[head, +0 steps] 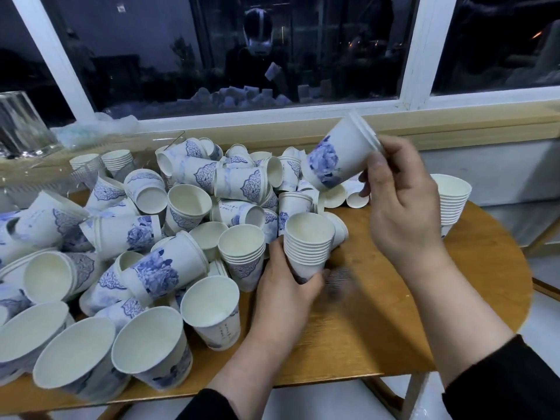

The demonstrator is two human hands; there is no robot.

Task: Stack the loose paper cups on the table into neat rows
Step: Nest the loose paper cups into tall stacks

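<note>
A big heap of white paper cups with blue prints [181,213] covers the left and middle of the round wooden table [378,313]. My left hand [288,286] grips an upright stack of several nested cups [309,247] near the table's middle. My right hand [400,201] holds a small nested set of flower-printed cups [339,156] in the air above the heap, tilted with the bottom pointing down-left and the rims at my fingers. A tall finished stack [451,201] stands at the table's right edge, partly behind my right hand.
Two short stacks [116,160] stand at the back left by a clear plastic sheet. A glass vessel [21,125] sits on the wooden windowsill at far left. The dark window reflects the scene. The table's near edge and right rim drop to a pale floor.
</note>
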